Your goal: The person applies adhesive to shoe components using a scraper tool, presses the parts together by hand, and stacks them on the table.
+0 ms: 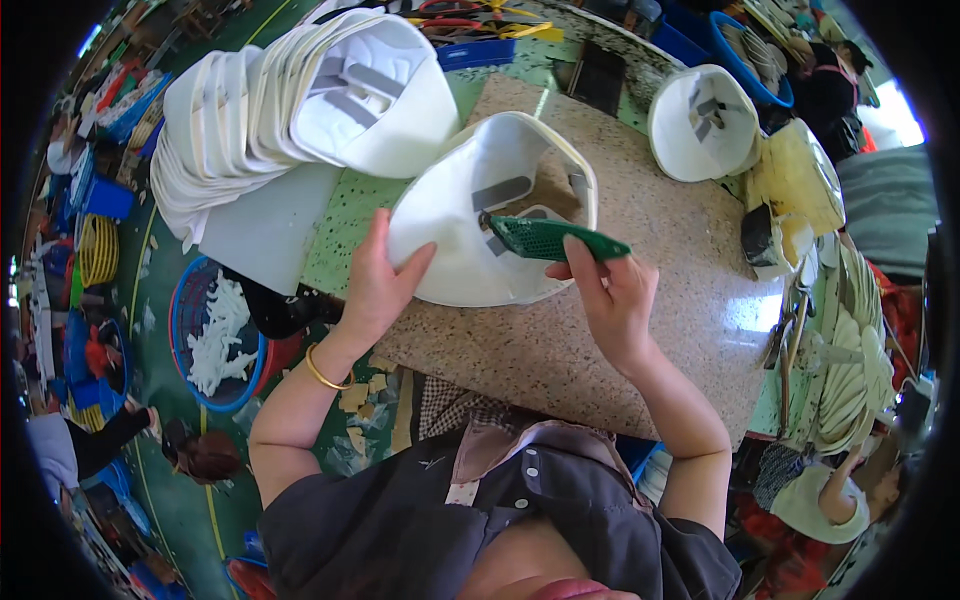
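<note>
A white moulded shell (440, 235), hollow and open to the right, lies tilted on the speckled stone slab in front of me. Grey strips are stuck to its inner wall. My left hand (385, 275) grips its left side, thumb on the near face and fingers partly hidden along the outside. Between the fingers and thumb of my right hand (612, 295) is a flat green piece covered in small holes (555, 239). Its far end reaches into the shell's opening, beside a grey strip. A dark bit at that end is too small to name.
Nested white shells (240, 120) stand at the far left. Another shell (705, 125) sits at the far right, near a yellowish tub (795, 180). Tools lie along the back. A blue basket of white pieces (222, 330) is on the floor at left. Other people work nearby.
</note>
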Tool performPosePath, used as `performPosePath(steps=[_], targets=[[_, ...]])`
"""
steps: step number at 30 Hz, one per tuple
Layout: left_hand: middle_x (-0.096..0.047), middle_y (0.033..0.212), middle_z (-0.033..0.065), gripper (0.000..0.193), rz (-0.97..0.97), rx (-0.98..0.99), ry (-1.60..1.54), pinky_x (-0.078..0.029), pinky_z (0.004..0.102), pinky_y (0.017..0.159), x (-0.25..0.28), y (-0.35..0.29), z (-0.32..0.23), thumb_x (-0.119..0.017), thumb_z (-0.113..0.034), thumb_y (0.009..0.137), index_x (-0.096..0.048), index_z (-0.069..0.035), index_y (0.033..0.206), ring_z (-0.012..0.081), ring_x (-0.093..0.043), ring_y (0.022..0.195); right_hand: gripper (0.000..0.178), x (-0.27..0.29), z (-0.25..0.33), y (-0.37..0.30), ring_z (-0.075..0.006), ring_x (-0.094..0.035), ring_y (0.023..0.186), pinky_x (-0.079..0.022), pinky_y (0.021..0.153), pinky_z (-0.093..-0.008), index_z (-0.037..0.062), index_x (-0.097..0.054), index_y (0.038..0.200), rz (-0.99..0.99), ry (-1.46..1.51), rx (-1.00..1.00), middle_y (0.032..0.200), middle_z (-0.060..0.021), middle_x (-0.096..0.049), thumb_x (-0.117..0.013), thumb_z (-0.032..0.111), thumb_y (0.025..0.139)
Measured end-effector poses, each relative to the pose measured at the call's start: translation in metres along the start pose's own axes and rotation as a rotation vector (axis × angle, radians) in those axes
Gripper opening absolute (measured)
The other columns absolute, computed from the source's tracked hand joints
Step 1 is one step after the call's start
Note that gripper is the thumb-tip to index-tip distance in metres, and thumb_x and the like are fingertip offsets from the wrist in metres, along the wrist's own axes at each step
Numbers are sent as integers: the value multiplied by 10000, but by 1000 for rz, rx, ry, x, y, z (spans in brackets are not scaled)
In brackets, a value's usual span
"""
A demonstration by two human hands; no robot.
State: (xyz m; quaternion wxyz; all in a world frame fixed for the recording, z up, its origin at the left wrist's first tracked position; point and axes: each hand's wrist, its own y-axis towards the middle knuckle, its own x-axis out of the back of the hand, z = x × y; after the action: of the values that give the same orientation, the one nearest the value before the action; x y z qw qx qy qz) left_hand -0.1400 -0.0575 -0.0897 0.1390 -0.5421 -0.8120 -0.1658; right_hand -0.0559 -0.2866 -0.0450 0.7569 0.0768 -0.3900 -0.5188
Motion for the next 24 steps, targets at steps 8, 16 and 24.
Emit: performPosePath(steps=[8,16,24], targets=[[-619,840,231,374,-16,-169,49,-503,344,644,3,-3,12,-676,-114,804,-417,43,1023,308,-652,746,170,-7,-6,5,-176,-487,378,-388,349,-345,34,-542,702,44,-425,298,571,-71,-535,-639,97,827],[-625,927,143,383,14,60,-16,-477,310,746,3,-4,7,-686,-141,805,-462,21,1069,185,-602,827,88,-34,8,18,-203,-561,438,-420,385,-329,3,-564,768,-4,-188,122,629,-119,-584,-635,39,805],[-617,1003,136,384,-11,-7,23,-462,293,814,-6,-2,9,-656,-113,819,-471,36,1120,158,-584,900,70,-8,20,-9,-226,-545,413,-431,396,-335,14,-577,746,117,-183,1,573,-113,-568,-624,26,797]])
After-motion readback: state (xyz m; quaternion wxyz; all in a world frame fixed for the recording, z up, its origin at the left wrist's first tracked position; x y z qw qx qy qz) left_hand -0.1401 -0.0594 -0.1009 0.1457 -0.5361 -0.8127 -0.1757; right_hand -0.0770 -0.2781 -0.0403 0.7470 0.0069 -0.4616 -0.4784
